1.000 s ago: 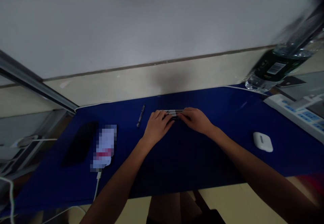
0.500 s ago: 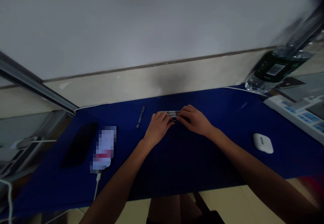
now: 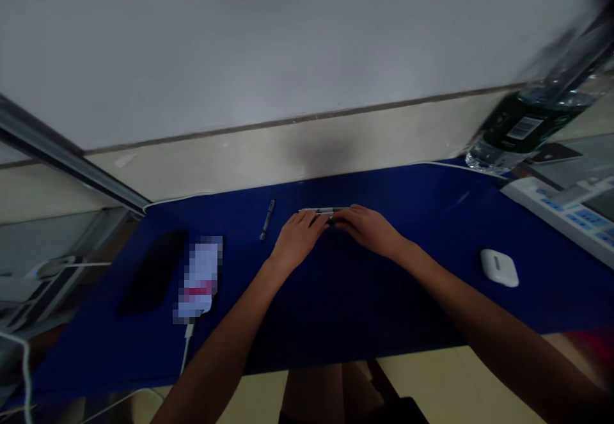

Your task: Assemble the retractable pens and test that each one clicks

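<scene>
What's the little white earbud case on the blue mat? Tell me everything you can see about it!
The white earbud case is a small, rounded oblong with a smooth shell that looks like plastic. A short dark mark shows on its top, and it looks shut. It lies flat on the dark blue desk mat, out to the side of the person's right hand and not touching it. Only the mat touches the case.

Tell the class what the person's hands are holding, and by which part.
The left hand and right hand hold slim pens between their fingertips, near the pens' middle; the exact grip is too small to tell.
</scene>
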Tool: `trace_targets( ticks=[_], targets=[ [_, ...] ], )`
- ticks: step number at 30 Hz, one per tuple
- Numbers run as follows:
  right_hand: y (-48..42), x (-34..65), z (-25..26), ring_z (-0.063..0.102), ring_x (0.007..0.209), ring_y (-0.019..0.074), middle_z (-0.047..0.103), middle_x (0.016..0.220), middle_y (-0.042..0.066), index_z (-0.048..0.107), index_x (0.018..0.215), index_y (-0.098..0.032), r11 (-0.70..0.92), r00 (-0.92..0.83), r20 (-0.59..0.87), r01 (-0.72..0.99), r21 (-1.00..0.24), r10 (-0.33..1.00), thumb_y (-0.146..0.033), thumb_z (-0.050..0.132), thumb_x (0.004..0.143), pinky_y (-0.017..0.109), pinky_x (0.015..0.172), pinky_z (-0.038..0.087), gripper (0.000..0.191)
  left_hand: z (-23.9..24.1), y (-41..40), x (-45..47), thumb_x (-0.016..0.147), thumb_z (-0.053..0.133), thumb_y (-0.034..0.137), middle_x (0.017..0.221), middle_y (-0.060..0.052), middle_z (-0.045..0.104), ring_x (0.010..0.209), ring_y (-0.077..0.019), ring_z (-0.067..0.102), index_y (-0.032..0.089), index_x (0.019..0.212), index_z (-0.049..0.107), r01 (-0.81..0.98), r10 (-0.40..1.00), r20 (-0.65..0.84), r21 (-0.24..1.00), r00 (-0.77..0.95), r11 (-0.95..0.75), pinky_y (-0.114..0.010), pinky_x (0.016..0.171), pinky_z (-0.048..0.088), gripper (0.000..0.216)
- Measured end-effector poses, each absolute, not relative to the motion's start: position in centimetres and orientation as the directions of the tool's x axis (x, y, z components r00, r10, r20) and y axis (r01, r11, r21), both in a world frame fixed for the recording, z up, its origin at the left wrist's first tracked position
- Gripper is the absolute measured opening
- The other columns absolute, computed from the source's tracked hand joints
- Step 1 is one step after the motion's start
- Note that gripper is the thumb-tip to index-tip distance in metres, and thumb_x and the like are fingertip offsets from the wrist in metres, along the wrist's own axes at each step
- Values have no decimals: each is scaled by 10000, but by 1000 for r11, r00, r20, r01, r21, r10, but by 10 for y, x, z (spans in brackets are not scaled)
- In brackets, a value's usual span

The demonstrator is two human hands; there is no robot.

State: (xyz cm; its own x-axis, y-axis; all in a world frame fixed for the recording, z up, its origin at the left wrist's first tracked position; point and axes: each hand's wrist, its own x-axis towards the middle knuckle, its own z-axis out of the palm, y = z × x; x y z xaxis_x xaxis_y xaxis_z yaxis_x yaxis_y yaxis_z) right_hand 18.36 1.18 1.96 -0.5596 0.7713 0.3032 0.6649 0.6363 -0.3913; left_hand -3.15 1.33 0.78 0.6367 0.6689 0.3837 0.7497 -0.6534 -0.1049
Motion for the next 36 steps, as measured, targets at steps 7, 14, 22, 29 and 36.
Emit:
trace_targets(
  ticks=[7,14,22,29,36],
  targets=[
    [11,182,15,641,996,249,689,1105,98,616,1139,-177,623,-548,296,680,-386,782,-259,501,962,365,804,510,227,10,9,-27,1016,346,260,1017,-90,619,945,-228,527,178,1150,552,772,682,382,-167,624,-613,-367,790,362,259],
    [12,182,16,649,920,224,706,1035,91,655,1089,-180,642,-536,353,641,-420,767,-250,511,957,342,792,499,207,12,8,-24,1026,321,301,984,-71,625,931,-210,521,168,1082,573,787,705,380,-116,598,-605,-343,763,339,291],
    [12,181,13,608,800,210,716,921,93,680,1025,-164,685,-541,429,640,-348,723,-236,505,959,325,730,468,200,14,7,-24,1021,340,302,973,-57,634,913,-206,516,188,1056,589,793,716,380,-86,585,-603,-342,749,334,276],
    [11,181,18,653,798,187,715,900,63,688,969,-188,654,-536,383,537,-533,752,-271,482,972,281,697,451,222,11,5,-22,1014,355,297,997,-76,618,920,-228,495,184,1109,570,811,700,438,-134,564,-570,-379,794,333,261],
    [11,181,24,608,652,153,684,734,21,713,842,-186,579,-519,318,485,-655,794,-298,502,956,254,601,400,265,11,6,-23,1013,361,302,1010,-78,618,926,-224,493,195,1108,562,785,676,431,-144,598,-602,-376,779,327,247]
  ],
)
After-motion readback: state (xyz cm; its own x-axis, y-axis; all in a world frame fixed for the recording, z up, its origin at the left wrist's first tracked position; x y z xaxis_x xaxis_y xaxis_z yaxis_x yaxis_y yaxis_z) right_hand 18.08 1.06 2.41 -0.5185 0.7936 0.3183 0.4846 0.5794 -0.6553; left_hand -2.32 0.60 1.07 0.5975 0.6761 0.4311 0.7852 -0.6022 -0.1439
